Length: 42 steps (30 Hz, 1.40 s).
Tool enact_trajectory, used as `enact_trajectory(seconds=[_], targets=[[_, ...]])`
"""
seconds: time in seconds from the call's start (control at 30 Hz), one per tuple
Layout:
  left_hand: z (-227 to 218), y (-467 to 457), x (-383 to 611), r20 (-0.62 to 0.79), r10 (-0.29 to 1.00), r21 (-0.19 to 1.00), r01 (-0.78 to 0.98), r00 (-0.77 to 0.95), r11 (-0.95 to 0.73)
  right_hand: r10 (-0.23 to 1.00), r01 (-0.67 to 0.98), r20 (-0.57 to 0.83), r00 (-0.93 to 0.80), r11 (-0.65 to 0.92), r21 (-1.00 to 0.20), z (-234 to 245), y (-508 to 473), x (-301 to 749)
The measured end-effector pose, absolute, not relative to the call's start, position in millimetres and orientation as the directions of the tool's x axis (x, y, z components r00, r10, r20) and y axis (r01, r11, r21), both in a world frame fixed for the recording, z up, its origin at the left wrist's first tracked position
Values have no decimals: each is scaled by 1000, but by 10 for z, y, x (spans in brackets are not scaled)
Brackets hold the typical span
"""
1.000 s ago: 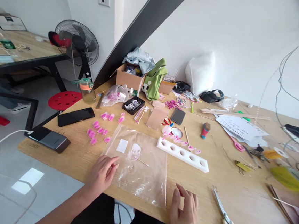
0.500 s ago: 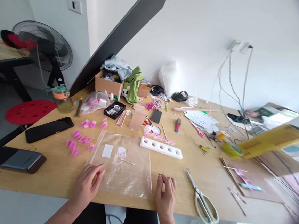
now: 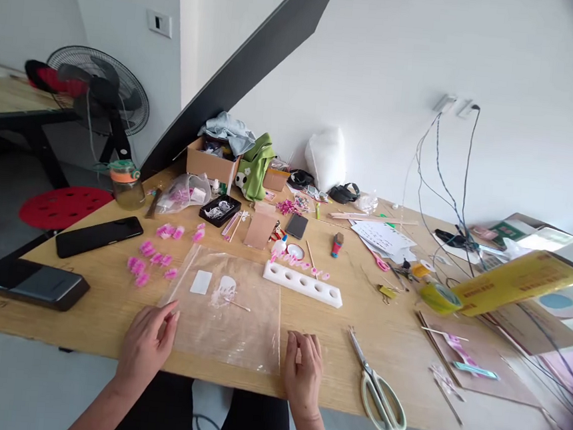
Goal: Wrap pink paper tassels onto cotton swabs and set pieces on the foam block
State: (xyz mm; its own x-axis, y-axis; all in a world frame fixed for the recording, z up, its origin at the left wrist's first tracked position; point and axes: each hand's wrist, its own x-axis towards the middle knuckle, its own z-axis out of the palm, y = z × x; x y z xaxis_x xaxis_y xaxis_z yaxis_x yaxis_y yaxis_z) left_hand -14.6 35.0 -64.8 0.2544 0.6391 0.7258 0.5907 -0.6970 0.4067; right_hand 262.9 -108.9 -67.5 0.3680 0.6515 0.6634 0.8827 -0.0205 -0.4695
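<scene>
A clear plastic bag (image 3: 237, 324) lies flat near the front edge of the wooden table (image 3: 395, 345). On it are a white card, a white blob of glue and a thin stick (image 3: 238, 304). My left hand (image 3: 147, 347) rests at the bag's left front corner, fingers stretched out and touching the plastic. My right hand (image 3: 303, 370) lies just right of the bag's front corner, fingers loosely curled on the table, nothing visible in them. Small pink pieces (image 3: 152, 260) are scattered left of the bag.
White scissors (image 3: 379, 390) lie right of my right hand. A white foam block with holes (image 3: 303, 285) sits behind the bag. Two phones (image 3: 99, 235) lie at the left. Boxes, a green bag, papers, yellow tape and cables crowd the back and right.
The view swung right, then settled, revealing the table's right side. Both hands stayed at the bag's front corners; the right hand drew slightly closer to the bag.
</scene>
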Motion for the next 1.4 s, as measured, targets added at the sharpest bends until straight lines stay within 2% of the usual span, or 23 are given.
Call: enact_trajectory(seconds=[0.63,0.87,1.4], targets=[[-637,291,-111,694,672,343,702,258,-624,631,878,698,337,56,-475,-663,-1105,2648],[-703,301,-108,731,645,347,692,224,-634,619,903,717,322,28,-429,-686,-1099,2672],[-766,312,-115,682,703,388,713,205,-584,617,880,678,399,-50,-472,-735,-1092,2683]])
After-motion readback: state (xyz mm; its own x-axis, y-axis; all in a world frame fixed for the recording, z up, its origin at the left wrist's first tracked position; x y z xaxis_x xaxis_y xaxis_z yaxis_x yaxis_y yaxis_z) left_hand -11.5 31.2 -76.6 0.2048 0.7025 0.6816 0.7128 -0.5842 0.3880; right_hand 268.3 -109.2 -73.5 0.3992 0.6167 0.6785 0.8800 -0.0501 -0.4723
